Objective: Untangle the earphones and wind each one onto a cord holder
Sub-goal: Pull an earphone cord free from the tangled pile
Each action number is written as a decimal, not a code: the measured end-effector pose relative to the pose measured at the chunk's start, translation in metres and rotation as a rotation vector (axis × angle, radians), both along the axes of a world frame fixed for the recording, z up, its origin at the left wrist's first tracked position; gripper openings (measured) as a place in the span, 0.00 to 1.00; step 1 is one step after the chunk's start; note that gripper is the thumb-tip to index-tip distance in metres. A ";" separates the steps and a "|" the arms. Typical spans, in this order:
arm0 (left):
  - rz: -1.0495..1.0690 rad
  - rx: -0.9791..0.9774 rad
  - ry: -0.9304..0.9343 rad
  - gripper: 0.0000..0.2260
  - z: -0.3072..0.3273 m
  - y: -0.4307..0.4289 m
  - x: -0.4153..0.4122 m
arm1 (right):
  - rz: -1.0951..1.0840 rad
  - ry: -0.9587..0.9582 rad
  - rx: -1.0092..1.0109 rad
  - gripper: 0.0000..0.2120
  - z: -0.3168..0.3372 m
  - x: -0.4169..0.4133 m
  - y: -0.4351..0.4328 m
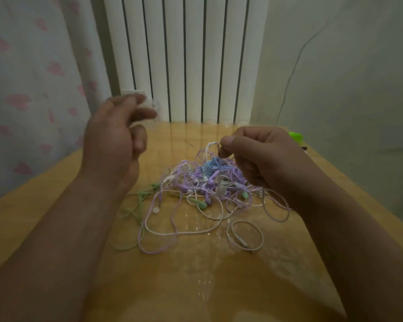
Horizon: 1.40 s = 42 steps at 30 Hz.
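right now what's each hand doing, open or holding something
Left hand: raised, blurred, fingers loosely curled; cannot tell if it holds anything.
Right hand: pinches a white earphone cord above the tangle.

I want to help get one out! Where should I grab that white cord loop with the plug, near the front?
Pinch the plug from above, I'd say. It is straight and stiff and lies flat on the table. Its white loop looks apart from the tangled pile, so it should lift free.
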State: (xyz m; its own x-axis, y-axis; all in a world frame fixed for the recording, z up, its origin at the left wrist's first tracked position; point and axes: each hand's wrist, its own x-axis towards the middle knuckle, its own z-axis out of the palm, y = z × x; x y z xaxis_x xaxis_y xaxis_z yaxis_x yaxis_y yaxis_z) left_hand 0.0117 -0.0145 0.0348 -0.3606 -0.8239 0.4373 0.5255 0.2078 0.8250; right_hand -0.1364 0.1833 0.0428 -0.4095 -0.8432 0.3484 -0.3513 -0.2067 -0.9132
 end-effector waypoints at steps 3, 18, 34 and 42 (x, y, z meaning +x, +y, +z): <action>-0.270 -0.031 -0.029 0.15 0.006 0.013 0.003 | 0.021 0.033 0.032 0.11 0.002 0.002 0.001; -0.833 -0.036 -0.241 0.06 -0.004 0.038 -0.007 | 0.110 -0.187 -0.038 0.19 0.006 -0.008 0.003; -0.765 -0.144 -0.310 0.12 -0.017 0.041 -0.014 | 0.156 -0.710 -0.374 0.08 0.003 -0.027 0.001; -0.722 -0.119 -0.315 0.07 -0.017 0.041 -0.017 | 0.107 -0.890 -0.527 0.14 0.007 -0.032 0.005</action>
